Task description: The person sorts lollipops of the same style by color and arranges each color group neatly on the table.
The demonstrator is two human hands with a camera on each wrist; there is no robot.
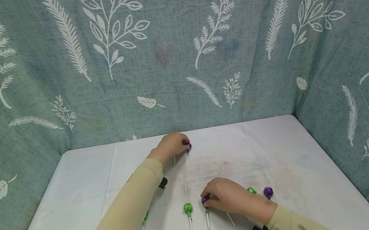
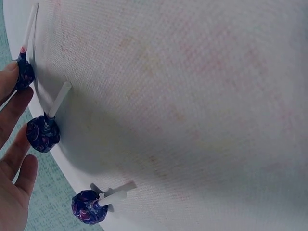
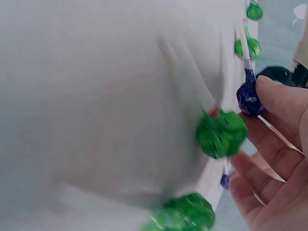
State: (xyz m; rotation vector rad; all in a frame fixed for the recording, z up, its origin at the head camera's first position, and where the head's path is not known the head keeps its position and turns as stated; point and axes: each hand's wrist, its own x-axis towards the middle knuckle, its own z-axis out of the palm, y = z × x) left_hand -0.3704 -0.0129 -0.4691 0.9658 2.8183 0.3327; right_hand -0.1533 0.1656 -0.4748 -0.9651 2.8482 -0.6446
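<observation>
At the far side of the table, my left hand [image 1: 173,144] pinches a purple-wrapped lollipop [image 1: 189,145] by its head between thumb and fingertips, its white stick pointing toward me. Two other purple lollipops, a nearer one [image 2: 43,134] and a lower one [image 2: 90,207], lie beside those fingers in the left wrist view. Nearer to me, my right hand [image 1: 228,194] pinches another purple lollipop [image 1: 204,200] at its head. In the right wrist view a green lollipop [image 3: 221,134] lies close to my lower fingers, with a second green lollipop [image 3: 185,214] below it.
A green lollipop [image 1: 188,208] lies left of my right hand, and another green lollipop [image 1: 145,218] is partly behind my left sleeve. Right of the right hand are a green lollipop [image 1: 251,190] and a purple one [image 1: 268,192]. A leaf-patterned curtain [image 1: 166,53] borders the white table [image 1: 278,148].
</observation>
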